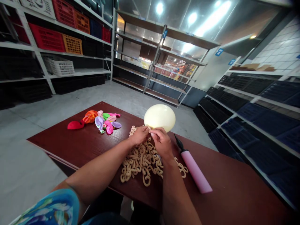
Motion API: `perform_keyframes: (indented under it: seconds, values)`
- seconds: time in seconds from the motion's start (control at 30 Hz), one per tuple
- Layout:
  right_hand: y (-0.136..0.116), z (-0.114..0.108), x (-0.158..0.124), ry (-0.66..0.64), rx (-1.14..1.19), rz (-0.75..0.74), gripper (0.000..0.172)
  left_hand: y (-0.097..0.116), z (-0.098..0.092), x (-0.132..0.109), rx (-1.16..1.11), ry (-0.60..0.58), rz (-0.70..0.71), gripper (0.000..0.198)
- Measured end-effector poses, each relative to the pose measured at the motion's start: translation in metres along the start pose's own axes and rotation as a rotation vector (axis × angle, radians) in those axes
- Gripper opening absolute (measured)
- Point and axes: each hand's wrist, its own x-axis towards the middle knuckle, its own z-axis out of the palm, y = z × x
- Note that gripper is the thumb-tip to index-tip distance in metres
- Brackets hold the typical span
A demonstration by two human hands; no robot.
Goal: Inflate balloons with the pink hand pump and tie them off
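Note:
An inflated pale yellow balloon (159,117) stands just beyond my hands, its neck toward me. My left hand (140,135) is closed in a pinch at the balloon's neck. From the right, my right hand (161,141) pinches at the same spot, fingertips touching or nearly touching the left ones. The neck itself is mostly hidden by the fingers. Beneath both hands spreads a pile of tan, curled cord-like pieces (140,161). A pink balloon pump (195,172) with a black nozzle lies to the right of my right hand.
Several uninflated balloons (109,122) in mixed colours lie at the left of the dark red table (89,147). Shelves with red and orange crates (48,37) stand at the back left. Metal racks (161,56) stand behind, and dark bins (255,115) fill shelves at right.

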Motion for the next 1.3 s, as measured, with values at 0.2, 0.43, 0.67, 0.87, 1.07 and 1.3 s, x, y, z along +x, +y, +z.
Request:
perform_keyframes:
  seconds: [0.2,0.43,0.67,0.87,1.07,1.3]
  values:
    - [0.009,0.005,-0.003,0.067,0.113,0.248,0.015,0.002,0.000,-0.001,0.310,0.037,0.128,0.032]
    - [0.015,0.003,-0.003,0.027,0.097,0.336,0.019,0.011,-0.002,-0.006,0.582,0.028,0.191,0.028]
    - [0.009,0.003,-0.003,-0.013,-0.026,0.226,0.014,0.011,-0.002,-0.006,0.628,0.026,0.223,0.026]
    - [0.006,0.014,-0.004,0.205,-0.229,0.211,0.008,0.010,0.006,-0.006,0.519,0.097,0.208,0.026]
    - [0.010,0.020,-0.004,0.279,-0.337,0.192,0.006,0.005,0.009,-0.005,0.365,0.043,0.187,0.032]
    - [0.007,0.016,-0.004,0.221,-0.229,0.112,0.003,-0.004,0.002,0.000,0.226,0.008,0.102,0.034]
